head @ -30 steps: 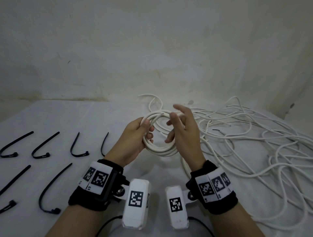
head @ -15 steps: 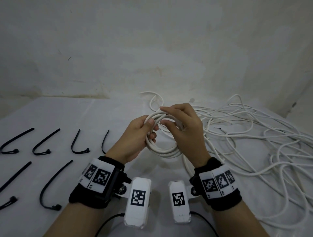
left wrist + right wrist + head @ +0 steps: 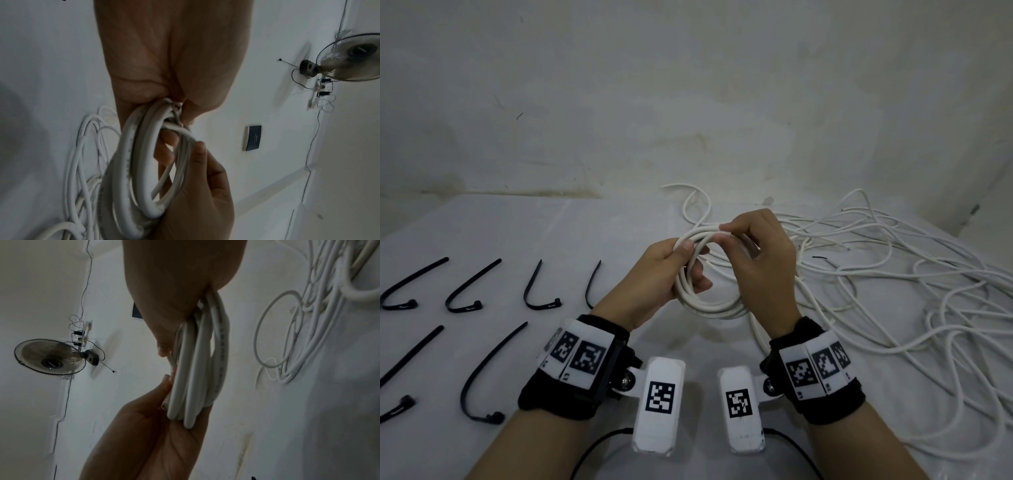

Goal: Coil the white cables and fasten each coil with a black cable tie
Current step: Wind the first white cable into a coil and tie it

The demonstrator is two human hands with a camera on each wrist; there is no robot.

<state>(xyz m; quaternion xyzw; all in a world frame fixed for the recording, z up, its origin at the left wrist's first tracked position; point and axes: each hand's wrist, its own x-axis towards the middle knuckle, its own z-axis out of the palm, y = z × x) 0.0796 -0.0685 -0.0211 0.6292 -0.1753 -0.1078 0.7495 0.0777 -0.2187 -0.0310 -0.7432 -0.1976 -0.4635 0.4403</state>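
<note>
Where both hands meet above the table [image 3: 482, 222]: white cable coil [image 3: 709, 308], gripped by left hand [image 3: 654, 274], pinched at top by right hand [image 3: 763, 263]; black cable ties [image 3: 472, 291] lie left.

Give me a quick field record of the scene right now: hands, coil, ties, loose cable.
left hand: grips the left side of the coil, thumb on top
right hand: pinches the top of the coil
coil: several white loops, held above the table, no tie on it yet
cable ties: six black ones, untouched, in two rows on the table left of the hands
loose cable: white tangle on the table, to the right
table: white surface
</note>
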